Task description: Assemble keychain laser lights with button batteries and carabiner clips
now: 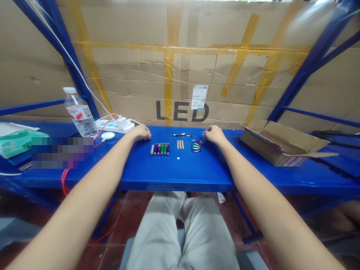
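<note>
My left hand [143, 132] rests on the blue table, its fingers curled under and nothing visible in them. Nearest to it stands a row of small metal flashlight tubes [160, 149] in silver, purple and green. My right hand [214, 134] is closed in a pinch, with a small whitish piece [204, 133] at its fingertips, too small to name. Beside that hand lies a bunch of coloured carabiners [196, 146]. Silver button cells [180, 144] sit in a tidy grid between tubes and carabiners. Behind them is a thin black-and-silver piece [182, 134]. A small white disc [178, 158] lies in front.
An open cardboard box [281, 146] stands at the right. To the left are a water bottle [81, 114], a white power strip [115, 125] with cables, a round white charging pad [108, 135] and a green packet [19, 140]. A large cardboard sheet [135, 82] rises behind the table.
</note>
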Tool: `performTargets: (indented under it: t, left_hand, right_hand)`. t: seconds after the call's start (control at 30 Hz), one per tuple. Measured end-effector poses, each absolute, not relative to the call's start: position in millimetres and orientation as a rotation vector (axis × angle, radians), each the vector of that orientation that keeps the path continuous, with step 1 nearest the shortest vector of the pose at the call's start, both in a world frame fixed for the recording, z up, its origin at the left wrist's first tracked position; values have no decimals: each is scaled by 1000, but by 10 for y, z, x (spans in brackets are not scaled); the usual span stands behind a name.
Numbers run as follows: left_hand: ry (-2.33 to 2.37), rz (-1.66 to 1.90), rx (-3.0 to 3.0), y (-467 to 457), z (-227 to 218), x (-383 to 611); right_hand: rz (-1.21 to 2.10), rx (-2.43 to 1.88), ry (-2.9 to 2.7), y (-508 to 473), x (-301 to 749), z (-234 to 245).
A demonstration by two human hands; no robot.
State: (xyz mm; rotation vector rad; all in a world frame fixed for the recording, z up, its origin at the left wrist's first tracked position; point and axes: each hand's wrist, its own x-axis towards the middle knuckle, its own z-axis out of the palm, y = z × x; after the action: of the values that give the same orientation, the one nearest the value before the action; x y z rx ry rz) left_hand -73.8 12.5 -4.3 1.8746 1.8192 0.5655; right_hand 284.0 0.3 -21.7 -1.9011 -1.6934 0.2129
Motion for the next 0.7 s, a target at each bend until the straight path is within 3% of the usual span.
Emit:
performTargets:
  t: [0.27, 0.7]
  left_hand:
    - [1657, 297, 1879, -13, 113, -753]
    - [1480, 134, 1830, -137, 220, -700]
  right_hand:
    - [157, -2140, -1769, 100, 2937, -334]
    - [159, -2136, -1809, 134, 2958, -372]
